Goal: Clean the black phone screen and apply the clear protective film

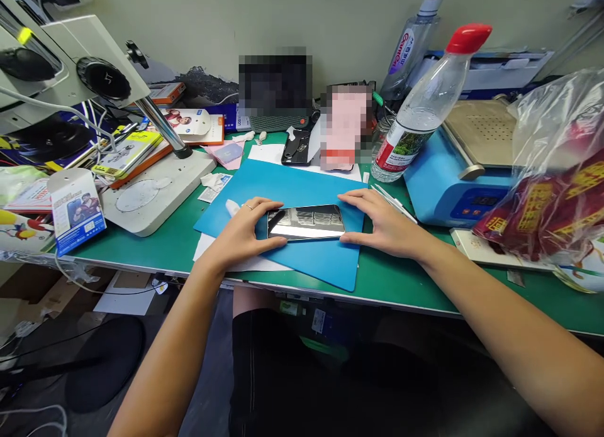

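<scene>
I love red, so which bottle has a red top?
The nearer bottle, standing beside the blue machine, has the red cap. The other bottle, behind it by the wall, has a whitish cap.

A slim, dark smartphone (306, 223) with a pale edge lies lengthwise between the left hand (250, 228) and the right hand (377, 224), glossy face up, mirroring bright bands, each short end held between thumb and fingers.
</scene>
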Action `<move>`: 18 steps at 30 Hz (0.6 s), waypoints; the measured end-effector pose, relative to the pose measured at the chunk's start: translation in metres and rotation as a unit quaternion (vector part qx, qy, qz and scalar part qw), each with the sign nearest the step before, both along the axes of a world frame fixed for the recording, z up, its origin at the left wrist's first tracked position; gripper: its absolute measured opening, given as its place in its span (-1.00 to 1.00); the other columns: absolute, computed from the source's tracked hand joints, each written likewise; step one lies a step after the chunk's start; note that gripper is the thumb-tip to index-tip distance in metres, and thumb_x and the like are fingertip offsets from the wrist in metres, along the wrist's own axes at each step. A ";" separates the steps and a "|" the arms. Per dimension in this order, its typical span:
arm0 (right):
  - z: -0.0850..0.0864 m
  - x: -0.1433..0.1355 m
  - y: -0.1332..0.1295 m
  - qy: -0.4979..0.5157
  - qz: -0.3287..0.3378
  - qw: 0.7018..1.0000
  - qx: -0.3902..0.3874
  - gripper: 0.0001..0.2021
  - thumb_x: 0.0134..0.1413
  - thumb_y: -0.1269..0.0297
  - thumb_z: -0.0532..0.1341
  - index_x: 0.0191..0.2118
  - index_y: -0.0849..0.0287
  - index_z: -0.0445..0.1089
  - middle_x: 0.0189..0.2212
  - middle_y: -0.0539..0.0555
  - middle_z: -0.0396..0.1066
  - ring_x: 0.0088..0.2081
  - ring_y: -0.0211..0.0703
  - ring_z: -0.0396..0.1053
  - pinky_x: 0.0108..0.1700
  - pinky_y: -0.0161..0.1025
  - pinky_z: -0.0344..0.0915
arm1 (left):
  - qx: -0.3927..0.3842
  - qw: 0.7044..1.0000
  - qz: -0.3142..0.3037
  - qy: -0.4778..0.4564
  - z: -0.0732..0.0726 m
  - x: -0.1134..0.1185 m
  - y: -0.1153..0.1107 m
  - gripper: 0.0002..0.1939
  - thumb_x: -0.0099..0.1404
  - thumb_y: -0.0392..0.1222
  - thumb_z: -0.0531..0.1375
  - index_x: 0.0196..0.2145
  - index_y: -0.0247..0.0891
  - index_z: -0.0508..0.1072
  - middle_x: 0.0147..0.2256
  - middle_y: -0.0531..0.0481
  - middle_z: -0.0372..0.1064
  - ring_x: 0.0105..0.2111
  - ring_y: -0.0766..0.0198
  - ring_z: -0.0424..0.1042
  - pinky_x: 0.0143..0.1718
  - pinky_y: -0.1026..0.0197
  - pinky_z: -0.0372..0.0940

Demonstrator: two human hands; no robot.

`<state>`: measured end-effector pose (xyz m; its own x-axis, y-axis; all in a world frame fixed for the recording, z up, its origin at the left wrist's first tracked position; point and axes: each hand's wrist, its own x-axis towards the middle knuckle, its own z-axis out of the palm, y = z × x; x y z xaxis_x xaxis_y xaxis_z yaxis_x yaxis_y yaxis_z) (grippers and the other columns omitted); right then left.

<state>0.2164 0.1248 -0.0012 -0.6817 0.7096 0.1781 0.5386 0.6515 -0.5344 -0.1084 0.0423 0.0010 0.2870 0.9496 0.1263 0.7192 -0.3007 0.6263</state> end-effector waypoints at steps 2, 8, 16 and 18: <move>0.000 0.001 0.000 -0.004 0.003 1.000 0.003 -0.13 0.04 -0.31 0.36 0.39 0.04 0.33 0.27 0.32 0.35 0.27 0.41 0.32 0.28 0.44 0.28 | -0.002 1.000 0.001 0.001 0.001 0.000 0.000 -0.35 0.33 0.17 0.34 0.29 -0.04 0.34 0.23 -0.13 0.31 0.28 -0.09 0.30 0.32 -0.14 0.24; 0.000 0.000 -0.001 -0.006 0.016 1.000 0.010 -0.20 0.07 -0.29 0.35 0.34 0.02 0.38 0.27 0.29 0.34 0.29 0.37 0.31 0.32 0.39 0.27 | -0.001 1.000 -0.001 0.002 0.001 0.001 0.000 -0.35 0.33 0.18 0.33 0.28 -0.06 0.36 0.22 -0.14 0.31 0.27 -0.11 0.30 0.33 -0.14 0.22; 0.001 -0.001 0.001 -0.009 0.023 1.000 0.007 -0.25 0.09 -0.28 0.34 0.30 0.04 0.43 0.26 0.30 0.37 0.28 0.40 0.31 0.30 0.42 0.27 | 0.013 1.000 -0.006 0.014 0.001 0.002 -0.001 -0.35 0.34 0.15 0.34 0.28 -0.11 0.35 0.23 -0.17 0.32 0.28 -0.11 0.30 0.32 -0.12 0.23; 0.000 -0.002 0.002 -0.009 0.025 1.000 0.008 -0.25 0.09 -0.28 0.33 0.28 0.06 0.44 0.26 0.31 0.38 0.27 0.40 0.31 0.29 0.43 0.27 | 0.017 1.000 -0.007 0.016 0.002 0.002 -0.002 -0.36 0.34 0.14 0.34 0.28 -0.10 0.35 0.22 -0.16 0.34 0.27 -0.10 0.31 0.31 -0.12 0.24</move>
